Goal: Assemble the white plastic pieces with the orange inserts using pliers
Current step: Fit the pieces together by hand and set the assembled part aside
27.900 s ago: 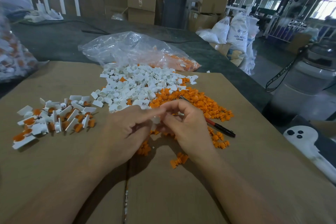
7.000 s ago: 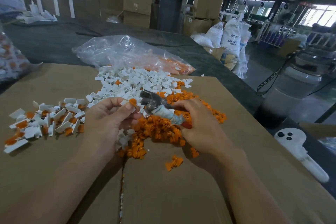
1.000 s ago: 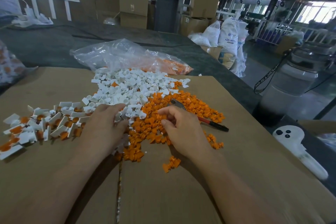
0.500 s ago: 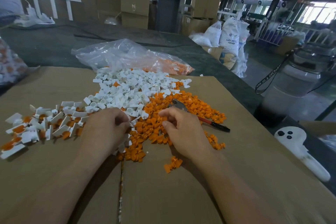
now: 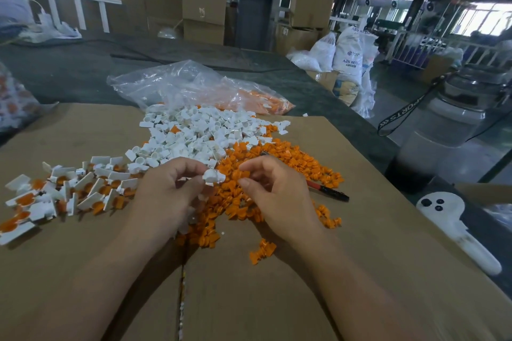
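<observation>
The left hand [image 5: 171, 191] is pinching a white piece [image 5: 212, 176] just left of the right hand [image 5: 277, 191], whose curled grip I cannot read.

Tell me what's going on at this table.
A person is putting small parts together by hand on a cardboard sheet. The left hand pinches a white plastic piece just above the heap of orange inserts. The right hand hovers beside it with fingers curled; whether it holds an insert cannot be told. The pliers lie on the cardboard behind the right hand. Loose white pieces are heaped farther back, and assembled pieces lie spread to the left.
</observation>
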A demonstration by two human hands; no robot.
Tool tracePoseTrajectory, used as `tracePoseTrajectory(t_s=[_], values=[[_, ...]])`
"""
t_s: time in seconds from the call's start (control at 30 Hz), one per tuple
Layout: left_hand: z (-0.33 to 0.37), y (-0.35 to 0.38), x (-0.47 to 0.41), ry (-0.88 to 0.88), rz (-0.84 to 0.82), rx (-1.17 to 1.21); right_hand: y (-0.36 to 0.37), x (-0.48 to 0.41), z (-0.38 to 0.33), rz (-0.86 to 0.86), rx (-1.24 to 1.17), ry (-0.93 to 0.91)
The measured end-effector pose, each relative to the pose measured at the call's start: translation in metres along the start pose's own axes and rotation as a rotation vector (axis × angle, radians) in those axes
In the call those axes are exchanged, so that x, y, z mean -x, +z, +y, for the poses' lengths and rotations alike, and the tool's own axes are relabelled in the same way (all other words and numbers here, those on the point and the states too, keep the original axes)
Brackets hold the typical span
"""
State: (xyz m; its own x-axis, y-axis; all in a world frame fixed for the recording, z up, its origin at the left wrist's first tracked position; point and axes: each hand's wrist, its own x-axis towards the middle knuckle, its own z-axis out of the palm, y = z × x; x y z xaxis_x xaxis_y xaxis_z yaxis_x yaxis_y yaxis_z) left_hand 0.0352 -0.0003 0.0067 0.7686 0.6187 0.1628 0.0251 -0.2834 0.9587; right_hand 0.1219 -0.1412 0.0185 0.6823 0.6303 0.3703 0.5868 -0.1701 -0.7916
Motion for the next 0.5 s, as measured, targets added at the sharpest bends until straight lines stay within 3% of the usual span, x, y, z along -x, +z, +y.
tracePoseTrajectory(t_s=[0.13, 0.5], values=[[0.003, 0.002, 0.005, 0.054, -0.075, 0.023, 0.004, 0.001, -0.003, -0.011, -0.046, -0.043], [0.017, 0.002, 0.012, 0.024, -0.074, 0.098, 0.006, 0.001, -0.002, -0.038, -0.066, -0.061]])
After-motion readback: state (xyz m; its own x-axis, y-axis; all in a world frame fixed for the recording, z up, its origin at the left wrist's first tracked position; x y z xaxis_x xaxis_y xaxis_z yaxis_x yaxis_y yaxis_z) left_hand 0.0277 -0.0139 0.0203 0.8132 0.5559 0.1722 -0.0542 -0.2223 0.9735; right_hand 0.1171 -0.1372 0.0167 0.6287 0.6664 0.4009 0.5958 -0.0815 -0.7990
